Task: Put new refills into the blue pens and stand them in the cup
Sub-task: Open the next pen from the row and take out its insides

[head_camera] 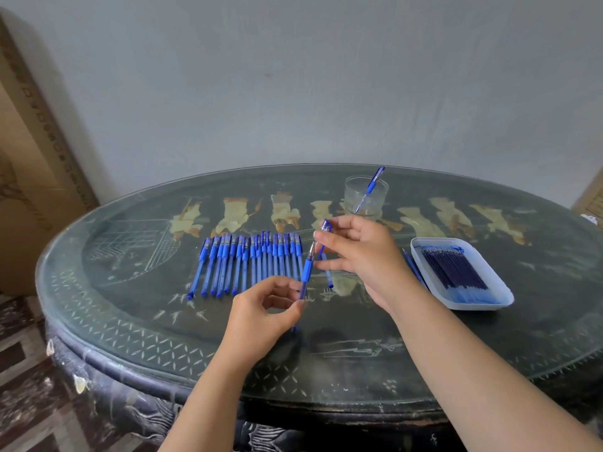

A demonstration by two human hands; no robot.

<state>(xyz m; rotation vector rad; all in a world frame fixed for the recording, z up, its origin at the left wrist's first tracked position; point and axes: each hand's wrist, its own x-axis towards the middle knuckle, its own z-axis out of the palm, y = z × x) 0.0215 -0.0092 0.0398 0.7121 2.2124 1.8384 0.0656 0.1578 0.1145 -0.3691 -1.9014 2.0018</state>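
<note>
The blue pen (pixel 306 272) in work stands nearly upright above the near middle of the table (pixel 326 360), its bare tip pointing up and away. The left hand (pixel 261 318) pinches its lower barrel between thumb and curled fingertips. Just above the tip, the right hand (pixel 359 252) holds the pen's blue cap (pixel 326 227) between thumb and forefinger, with the other fingers loosely spread; the cap seems clear of the tip, though the gap is hard to judge from this angle. Behind the hands a row of capped blue pens (pixel 251 262) lies side by side on the glass top, caps toward the wall. Its right end is hidden by the held pen and the right hand. One more pen (pixel 328 278) lies apart from the row, partly covered by the right palm. Farther back stands the clear cup (pixel 365 197) with a single capped pen (pixel 372 185) leaning in it. To the right sits a white tray (pixel 473 306) filled with dark blue refills (pixel 453 269). A thin blue stick (pixel 412 269) lies on the table just beside the tray's left edge. A cardboard box (pixel 29 190) leans against the wall at the far left.
</note>
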